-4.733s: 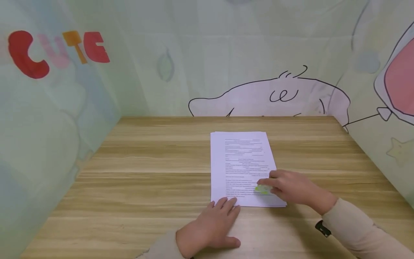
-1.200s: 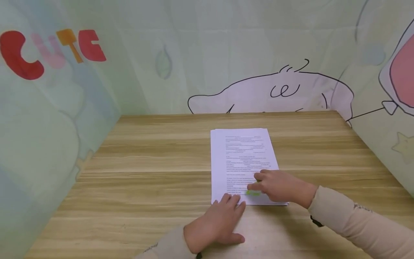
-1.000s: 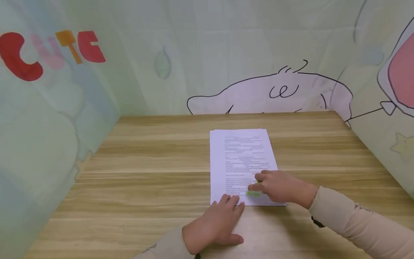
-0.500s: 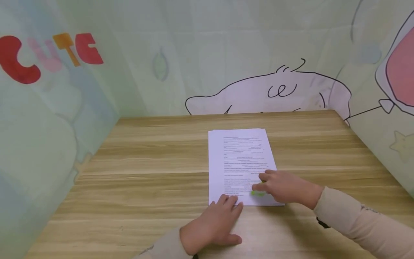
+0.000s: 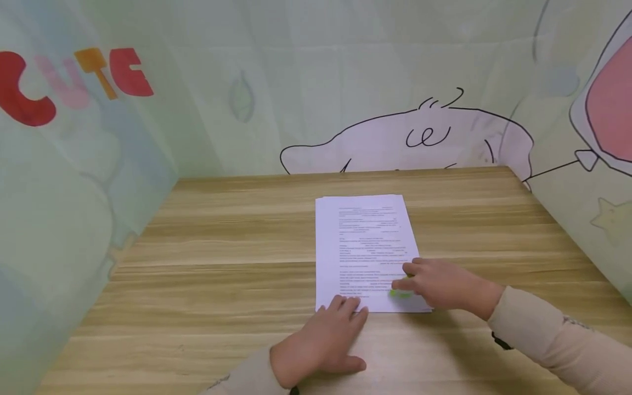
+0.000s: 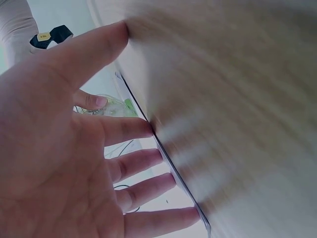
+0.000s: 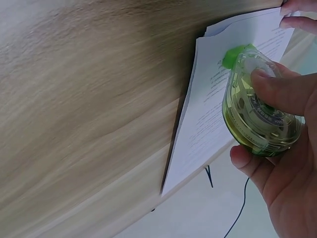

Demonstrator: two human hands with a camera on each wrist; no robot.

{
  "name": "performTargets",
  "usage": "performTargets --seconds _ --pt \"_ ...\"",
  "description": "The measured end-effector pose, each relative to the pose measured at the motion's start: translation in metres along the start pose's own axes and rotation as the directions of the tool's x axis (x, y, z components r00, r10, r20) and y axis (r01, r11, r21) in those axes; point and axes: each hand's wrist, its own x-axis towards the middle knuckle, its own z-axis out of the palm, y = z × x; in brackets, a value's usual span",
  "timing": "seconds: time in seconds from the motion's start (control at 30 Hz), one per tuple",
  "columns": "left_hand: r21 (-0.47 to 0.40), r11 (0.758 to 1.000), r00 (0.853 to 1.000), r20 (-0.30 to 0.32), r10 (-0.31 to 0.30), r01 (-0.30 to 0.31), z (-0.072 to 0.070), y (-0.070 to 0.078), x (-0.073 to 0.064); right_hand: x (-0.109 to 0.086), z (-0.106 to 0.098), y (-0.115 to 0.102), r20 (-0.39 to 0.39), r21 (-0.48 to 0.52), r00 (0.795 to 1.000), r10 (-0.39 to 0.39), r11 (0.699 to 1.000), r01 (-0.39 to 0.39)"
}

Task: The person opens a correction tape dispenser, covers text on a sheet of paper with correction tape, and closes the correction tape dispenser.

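Note:
A stack of printed white sheets lies on the wooden table. My left hand rests at the near edge of the stack with its fingers extended; in the left wrist view the fingertips touch the paper's edge. Between thumb and fingers, my right hand holds a clear green correction tape over the lower right part of the page. Its bright green tip is at the printed lines, and most of its body is hidden behind the fingers in the head view. Whether the tip touches the paper is unclear.
The wooden table top spreads around the stack. Fabric walls with cartoon drawings stand along its back and both sides. A dark strap is on the right wrist.
Since about a second ago, my right hand has slid right across the lower lines with the correction tape. The left hand stays at the stack's near edge. The head view has shifted slightly.

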Motion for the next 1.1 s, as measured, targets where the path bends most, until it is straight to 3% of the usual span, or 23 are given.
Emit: performTargets --seconds 0.4,0.77,1.1 --pt "-0.013 1.000 1.000 0.012 0.006 -0.005 -0.001 -0.003 -0.002 -0.011 0.000 0.006 0.009 0.007 1.000 0.021 1.000 -0.021" --pt "-0.011 1.000 1.000 -0.005 0.011 -0.011 -0.001 -0.002 -0.005 -0.016 0.003 0.007 -0.034 -0.011 0.999 0.015 1.000 -0.015" --pt "-0.007 1.000 1.000 -0.003 0.017 -0.017 -0.003 0.000 -0.001 -0.020 0.007 0.009 -0.070 0.018 0.996 0.054 0.998 -0.053"
